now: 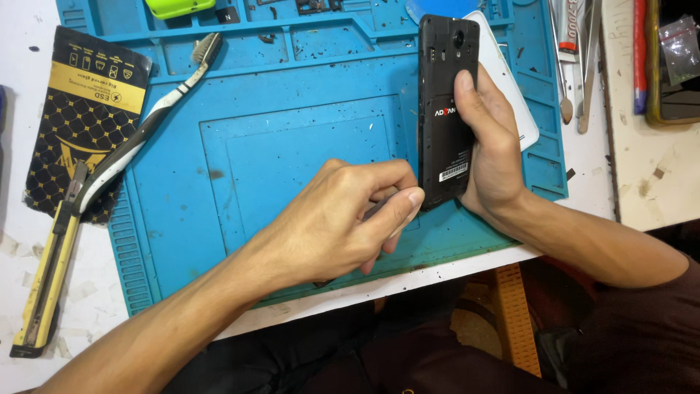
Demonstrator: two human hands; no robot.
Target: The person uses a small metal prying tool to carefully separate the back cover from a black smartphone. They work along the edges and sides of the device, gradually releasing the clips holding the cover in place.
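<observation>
Far left on the white bench (pixel 642 182): a black-and-gold printed packet (pixel 84 117) lies flat, half under a yellow-handled utility knife (pixel 47 270) and a worn toothbrush (pixel 157 117), whose bristled head rests on the blue work mat (pixel 292 131); both sit just off the mat's open middle, likely parked within reach. The mat has ribbed edges and shallow moulded compartments along its top edge; these hold a lime-green object (pixel 179 7) and a few small dark parts, too small to identify. Its surface is speckled with dark debris. Centre: left hand (pixel 343 219) with fingers curled together, thumb and forefinger pinching a thin grey tool (pixel 379 208), mostly hidden in the grip, its tip at the lower left edge of the phone (pixel 443 109). Judged: the pinch near the tip gives fine control at the seam. The phone, black, back cover off and facing up with camera end away, is held upright-ish over the mat's right part, its lower end near the mat. Right hand (pixel 496 153) wraps it from behind, thumb pressed on the back, apparently steadying it against the tool. A white cover (pixel 510 95) lies behind the phone on the mat. Far right: tweezers (pixel 583 73) and slim tools on the bench.
</observation>
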